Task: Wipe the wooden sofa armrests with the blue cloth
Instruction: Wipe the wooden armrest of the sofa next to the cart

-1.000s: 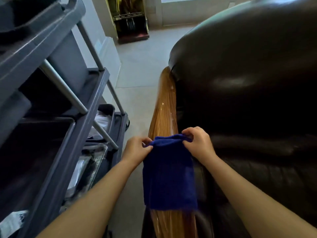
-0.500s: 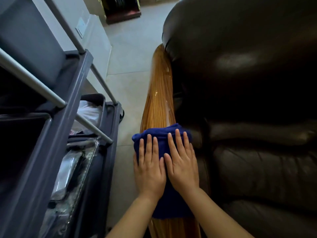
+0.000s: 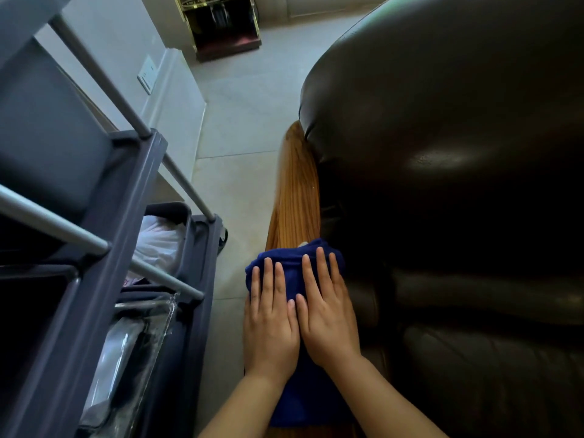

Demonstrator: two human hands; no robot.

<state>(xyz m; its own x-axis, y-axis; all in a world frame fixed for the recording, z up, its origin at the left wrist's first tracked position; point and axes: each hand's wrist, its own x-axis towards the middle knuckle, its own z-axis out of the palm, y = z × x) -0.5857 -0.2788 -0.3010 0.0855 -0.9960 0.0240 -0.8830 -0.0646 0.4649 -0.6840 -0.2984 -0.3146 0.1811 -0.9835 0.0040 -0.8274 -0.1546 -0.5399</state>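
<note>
A glossy wooden armrest (image 3: 295,191) runs away from me along the left side of a dark leather sofa (image 3: 458,184). The blue cloth (image 3: 303,403) is draped over the near part of the armrest. My left hand (image 3: 270,324) and my right hand (image 3: 327,314) lie flat side by side on top of the cloth, fingers stretched forward and pressing it onto the wood. The armrest under the cloth and hands is hidden.
A grey housekeeping cart (image 3: 104,248) with metal rails stands close on the left, holding a white bag (image 3: 158,245) and clear plastic trays (image 3: 126,358). A strip of tiled floor (image 3: 240,191) lies between cart and sofa. A dark cabinet (image 3: 226,23) stands far back.
A second ago both hands pinched the cloth's top edge; they then laid flat on it. Since half a second ago the hands and cloth have stayed pressed on the armrest while my view shifted.
</note>
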